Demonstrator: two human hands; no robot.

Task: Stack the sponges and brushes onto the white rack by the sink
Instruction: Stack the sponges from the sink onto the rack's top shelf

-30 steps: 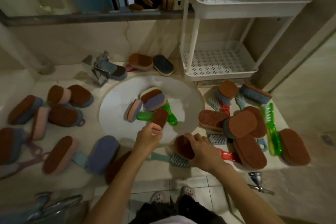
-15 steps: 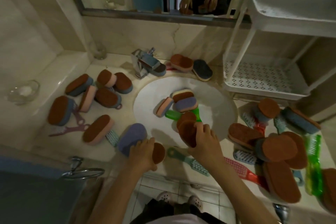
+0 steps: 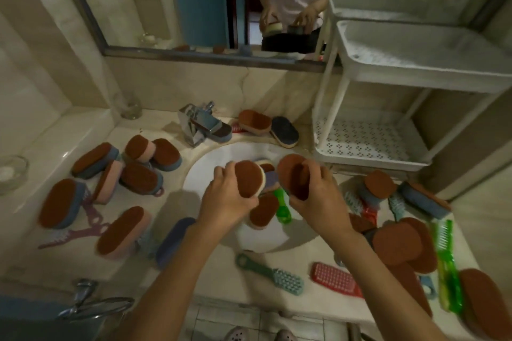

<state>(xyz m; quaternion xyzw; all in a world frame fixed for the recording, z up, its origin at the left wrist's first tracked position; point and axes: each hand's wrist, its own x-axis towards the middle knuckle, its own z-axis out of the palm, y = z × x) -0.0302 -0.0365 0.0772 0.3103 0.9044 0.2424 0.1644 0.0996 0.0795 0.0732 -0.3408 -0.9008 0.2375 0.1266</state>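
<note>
1. Several brown-faced sponges (image 3: 123,232) lie scattered on the surface (image 3: 50,144) at the left of the frame, some leaning on each other. A pink brush (image 3: 74,232) lies among them, lower left.
2. Upper centre: the faucet (image 3: 199,123) stands behind the sink (image 3: 205,174). Two more sponges (image 3: 255,122) lie just right of it, by the wall.
3. Left hand (image 3: 227,196), centre frame, above the sink: fingers curled round a cream-bodied sponge (image 3: 249,178), its brown face toward the camera.
4. Right hand (image 3: 318,202), just right of the left hand: fingers wrapped over a second sponge (image 3: 293,174), brown face showing. The two held sponges are close side by side; I cannot tell whether they touch.
5. Under the hands, inside the sink: a few sponges and a green brush (image 3: 282,205).
6. Lower centre, on the front edge of the surface: a teal brush (image 3: 277,277), with a red brush (image 3: 335,279) near it to the right.
7. Right of the frame: a heap of sponges (image 3: 399,241) with long green brushes (image 3: 446,257) beside it.
8. Upper right: the white rack (image 3: 360,141) stands beside the sink, a perforated lower shelf with a tray above it.
</note>
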